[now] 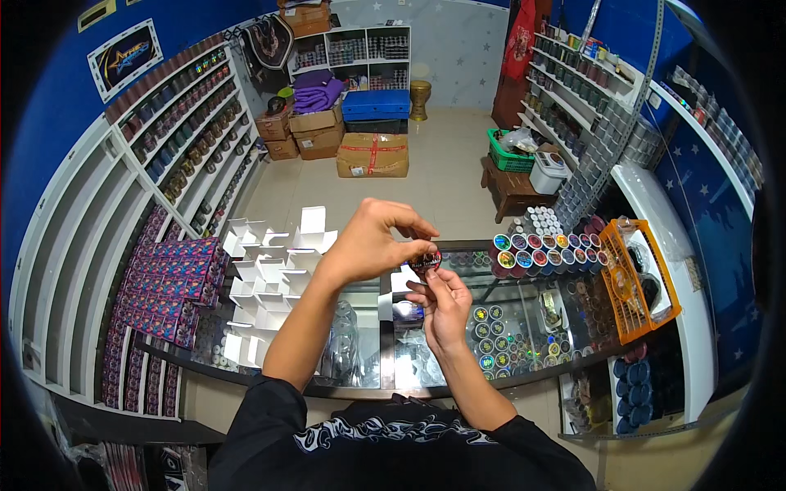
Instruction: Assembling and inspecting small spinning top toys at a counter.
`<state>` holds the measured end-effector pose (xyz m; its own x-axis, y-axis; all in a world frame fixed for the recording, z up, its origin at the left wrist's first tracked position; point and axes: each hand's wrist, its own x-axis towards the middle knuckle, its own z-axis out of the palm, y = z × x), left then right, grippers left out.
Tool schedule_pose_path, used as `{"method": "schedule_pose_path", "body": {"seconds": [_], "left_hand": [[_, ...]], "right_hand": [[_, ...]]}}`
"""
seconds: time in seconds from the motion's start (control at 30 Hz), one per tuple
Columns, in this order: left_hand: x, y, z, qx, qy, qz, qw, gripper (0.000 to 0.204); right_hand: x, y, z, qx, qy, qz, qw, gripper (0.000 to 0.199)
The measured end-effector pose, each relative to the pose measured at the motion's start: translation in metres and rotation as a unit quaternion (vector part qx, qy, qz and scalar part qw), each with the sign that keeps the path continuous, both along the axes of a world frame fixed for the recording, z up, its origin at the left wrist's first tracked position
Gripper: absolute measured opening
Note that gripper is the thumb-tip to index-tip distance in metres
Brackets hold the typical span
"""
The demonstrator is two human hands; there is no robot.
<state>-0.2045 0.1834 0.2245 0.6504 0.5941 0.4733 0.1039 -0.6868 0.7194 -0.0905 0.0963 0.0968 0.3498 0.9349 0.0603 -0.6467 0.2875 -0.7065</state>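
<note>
Above the glass counter, a small round dark container with a printed label is between my two hands. My right hand grips it from below with thumb and fingers. My left hand curves over it from above, its thumb against the upper edge and its fingers bent. Below the hands, a small box lies on the counter, partly hidden. Open white boxes stand to the left of my left forearm. Right of my right hand are rows of round containers with coloured lids.
The glass counter curves across in front of me. Patterned boxes are stacked at its left end. An orange plastic basket sits at the right end. Beyond, cardboard boxes stand on the floor, with shelves along the left wall.
</note>
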Motion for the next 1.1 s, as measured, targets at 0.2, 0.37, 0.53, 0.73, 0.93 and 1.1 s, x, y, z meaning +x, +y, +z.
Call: {"method": "schedule_pose_path", "body": {"seconds": [0.2, 0.37, 0.53, 0.73, 0.93, 1.1], "left_hand": [[-0.002, -0.025, -0.016, 0.22, 0.048, 0.047, 0.973, 0.023], [-0.003, -0.049, -0.023, 0.24, 0.059, 0.066, 0.967, 0.033], [-0.012, -0.062, -0.024, 0.235, 0.034, 0.087, 0.967, 0.045], [-0.016, -0.079, -0.022, 0.281, 0.044, 0.101, 0.953, 0.041], [-0.022, -0.056, -0.05, 0.069, -0.124, 0.164, 0.976, 0.02], [-0.015, -0.032, -0.067, -0.252, -0.228, 0.095, 0.936, 0.019]], "right_hand": [[0.001, 0.005, 0.001, 0.0, 0.028, -0.024, 0.999, 0.012], [0.006, 0.005, 0.0, 0.02, 0.033, -0.023, 0.999, 0.008], [0.002, 0.003, 0.006, 0.036, 0.031, -0.005, 0.999, 0.008], [0.004, 0.003, 0.001, 0.051, 0.032, -0.006, 0.998, 0.007], [0.004, -0.004, 0.013, 0.035, 0.027, 0.004, 0.999, 0.009], [0.0, -0.01, 0.015, 0.025, 0.016, 0.027, 0.999, 0.011]]}}
